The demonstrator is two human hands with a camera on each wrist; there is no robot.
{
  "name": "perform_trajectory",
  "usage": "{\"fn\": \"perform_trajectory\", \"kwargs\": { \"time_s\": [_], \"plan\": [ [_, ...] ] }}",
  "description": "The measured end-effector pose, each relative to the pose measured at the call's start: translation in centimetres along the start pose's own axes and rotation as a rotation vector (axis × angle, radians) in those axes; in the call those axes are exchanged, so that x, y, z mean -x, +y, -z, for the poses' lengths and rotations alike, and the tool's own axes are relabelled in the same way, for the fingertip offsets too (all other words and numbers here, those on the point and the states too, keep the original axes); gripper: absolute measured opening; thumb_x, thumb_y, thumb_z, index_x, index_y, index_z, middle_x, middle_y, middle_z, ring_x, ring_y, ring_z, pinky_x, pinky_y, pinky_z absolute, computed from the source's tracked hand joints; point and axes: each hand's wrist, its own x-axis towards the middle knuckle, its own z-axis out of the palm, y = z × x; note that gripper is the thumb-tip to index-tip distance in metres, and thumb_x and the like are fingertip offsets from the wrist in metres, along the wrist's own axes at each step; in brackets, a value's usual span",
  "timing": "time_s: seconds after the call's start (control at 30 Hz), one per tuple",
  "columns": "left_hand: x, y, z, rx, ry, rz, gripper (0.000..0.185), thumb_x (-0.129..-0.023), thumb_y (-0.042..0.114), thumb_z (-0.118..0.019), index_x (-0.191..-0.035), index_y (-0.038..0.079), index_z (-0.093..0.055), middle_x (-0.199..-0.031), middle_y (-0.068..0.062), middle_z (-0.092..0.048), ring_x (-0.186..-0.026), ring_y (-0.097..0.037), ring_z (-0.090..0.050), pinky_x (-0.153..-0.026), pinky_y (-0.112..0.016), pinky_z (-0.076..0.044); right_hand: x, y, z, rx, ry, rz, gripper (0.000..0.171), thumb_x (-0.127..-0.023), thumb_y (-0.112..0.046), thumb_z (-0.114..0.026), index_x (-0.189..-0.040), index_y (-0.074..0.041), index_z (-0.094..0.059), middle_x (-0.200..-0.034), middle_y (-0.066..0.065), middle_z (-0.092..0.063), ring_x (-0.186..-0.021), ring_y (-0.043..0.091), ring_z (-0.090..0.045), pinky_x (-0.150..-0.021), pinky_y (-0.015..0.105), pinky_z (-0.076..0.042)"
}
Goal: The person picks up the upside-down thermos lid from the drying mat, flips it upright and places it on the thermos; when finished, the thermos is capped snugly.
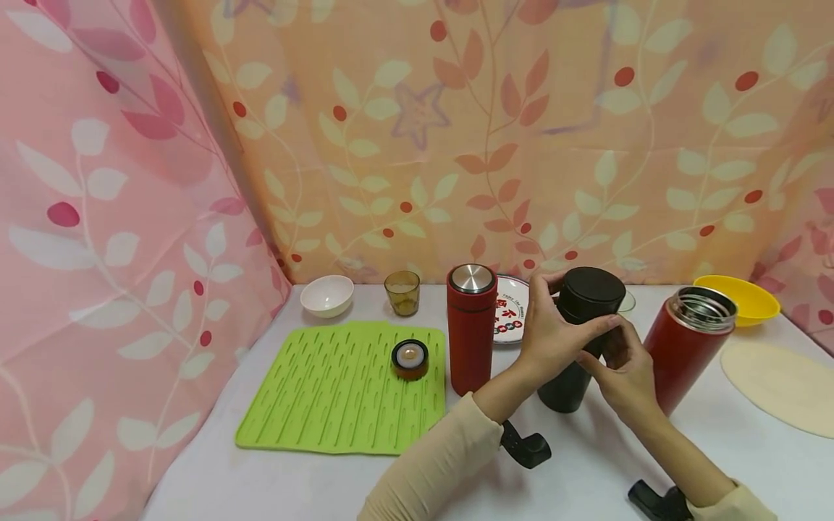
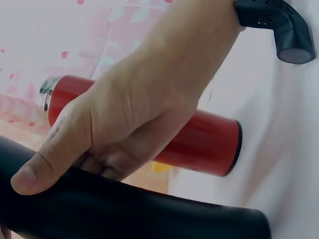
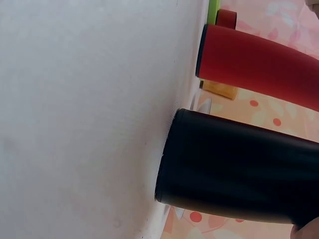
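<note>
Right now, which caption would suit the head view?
Two hands hold a black flask between two red flasks, one lidless.

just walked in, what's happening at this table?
A person's left hand and right hand grip the upper part of a black flask, its lid on. To its right, a red flask stands open; to its left, a second red flask stands capped. A small round piece lies on the green mat. Can't tell if the lid is turning.

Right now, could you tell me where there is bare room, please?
The white table is bare in front of the green mat, as is the mat left of the round cap. It's crowded around the black flask, held by left hand and right hand, between a capped red flask and open red flask.
</note>
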Motion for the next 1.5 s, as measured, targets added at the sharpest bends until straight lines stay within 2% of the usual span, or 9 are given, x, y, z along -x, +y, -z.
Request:
{"fn": "perform_trajectory", "kwargs": {
  "time_s": [0.2, 0.37, 0.57, 0.83, 1.03, 1.3, 1.5],
  "plan": [
    [-0.1, -0.3, 0.4, -0.086, 0.031, -0.14, 0.061, -0.069, 0.022, -0.081, -0.12, 0.013, -0.048, -0.113, 0.001, -0.055, -0.098, -0.003, -0.053, -0.084, -0.014, -0.043, -0.2, 0.0, 0.0, 0.001, 0.003, 0.009, 0.072, -0.078, -0.009, -0.071, -0.139, -0.021, -0.035, -0.129, -0.013, -0.051, -0.109, -0.011, -0.049, -0.088, 0.005, -0.038],
    [-0.2, -0.2, 1.0, -0.166, 0.01, -0.171, 0.059, -0.07, 0.027, -0.08, -0.122, 0.015, -0.053, -0.109, 0.003, -0.062, -0.098, 0.001, -0.055, -0.082, -0.01, -0.044, -0.2, 0.0, 0.0, 0.022, 0.006, -0.015, 0.072, -0.079, -0.011, -0.071, -0.139, -0.023, -0.034, -0.132, -0.008, -0.052, -0.109, -0.01, -0.05, -0.088, 0.005, -0.039],
    [-0.2, 0.2, 1.4, -0.149, -0.032, -0.16, 0.062, -0.071, 0.026, -0.079, -0.126, 0.015, -0.052, -0.113, 0.001, -0.062, -0.106, 0.0, -0.054, -0.087, -0.011, -0.044, -0.2, -0.2, -0.1, 0.025, -0.002, -0.014, 0.072, -0.079, -0.012, -0.07, -0.14, -0.023, -0.033, -0.134, -0.006, -0.051, -0.111, -0.009, -0.05, -0.087, 0.006, -0.04],
    [-0.1, 0.2, 1.8, -0.113, -0.088, -0.131, 0.063, -0.074, 0.023, -0.077, -0.129, 0.013, -0.048, -0.116, -0.002, -0.06, -0.109, -0.003, -0.054, -0.091, -0.012, -0.043, -0.2, -0.2, -0.1, -0.005, -0.008, 0.027, 0.073, -0.078, -0.008, -0.071, -0.139, -0.02, -0.034, -0.132, -0.007, -0.052, -0.111, -0.01, -0.05, -0.088, 0.006, -0.038],
    [-0.3, 0.2, 1.8, -0.124, -0.127, -0.125, 0.061, -0.075, 0.023, -0.076, -0.129, 0.012, -0.049, -0.112, -0.002, -0.063, -0.106, 0.0, -0.055, -0.093, -0.014, -0.042, 0.0, -0.3, 0.0, 0.021, -0.006, -0.017, 0.074, -0.078, -0.011, -0.071, -0.14, -0.023, -0.033, -0.136, -0.004, -0.049, -0.115, -0.008, -0.049, -0.089, 0.007, -0.039],
    [-0.2, 0.1, 1.6, -0.031, -0.108, -0.077, 0.062, -0.073, 0.018, -0.078, -0.128, 0.014, -0.051, -0.111, -0.002, -0.064, -0.103, 0.001, -0.056, -0.093, -0.014, -0.043, 0.0, -0.4, 0.0, 0.025, -0.001, -0.031, 0.073, -0.078, -0.012, -0.071, -0.14, -0.023, -0.034, -0.134, -0.006, -0.051, -0.113, -0.009, -0.049, -0.089, 0.007, -0.039],
    [0.1, -0.2, 1.2, 0.024, -0.08, -0.056, 0.063, -0.075, 0.018, -0.077, -0.13, 0.015, -0.048, -0.12, -0.001, -0.058, -0.109, 0.001, -0.051, -0.093, -0.015, -0.043, 0.0, -0.3, -0.2, -0.007, 0.012, -0.026, 0.073, -0.078, -0.009, -0.072, -0.139, -0.022, -0.035, -0.134, -0.005, -0.051, -0.113, -0.008, -0.05, -0.089, 0.007, -0.039]
  ]
}}
